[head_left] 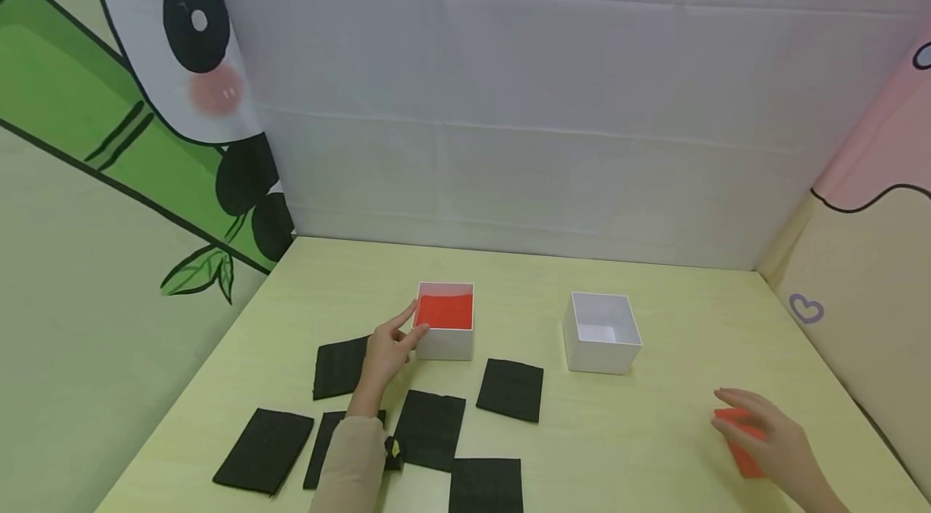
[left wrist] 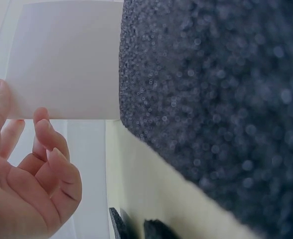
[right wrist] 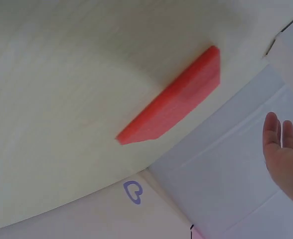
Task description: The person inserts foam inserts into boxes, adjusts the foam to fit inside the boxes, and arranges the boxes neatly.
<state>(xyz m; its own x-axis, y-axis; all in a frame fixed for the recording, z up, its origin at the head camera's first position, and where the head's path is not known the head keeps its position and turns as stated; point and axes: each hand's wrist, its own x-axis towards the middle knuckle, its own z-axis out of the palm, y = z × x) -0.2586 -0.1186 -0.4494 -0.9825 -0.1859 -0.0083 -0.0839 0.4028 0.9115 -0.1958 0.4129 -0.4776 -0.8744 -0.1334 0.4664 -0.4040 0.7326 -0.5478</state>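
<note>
In the head view my left hand [head_left: 387,353] holds the near left corner of a white open-topped box [head_left: 445,345], with the thumb at the rim and fingers against the left side. A red piece [head_left: 445,311] lies inside this box. The left wrist view shows the fingertips of the left hand [left wrist: 34,184] touching the white box [left wrist: 67,59]. Off to the right, my right hand [head_left: 780,448] hovers over a flat red block [head_left: 746,460], partly hiding it. In the right wrist view the red block [right wrist: 174,102] lies apart from the right hand [right wrist: 286,162], whose fingers are extended.
A second white box [head_left: 602,351] stands open right of the first. Several black sheets lie around the left forearm, among them one at the left [head_left: 263,450] and one near the middle [head_left: 511,390]. A pale wall [head_left: 509,117] rises behind the yellow table [head_left: 669,416].
</note>
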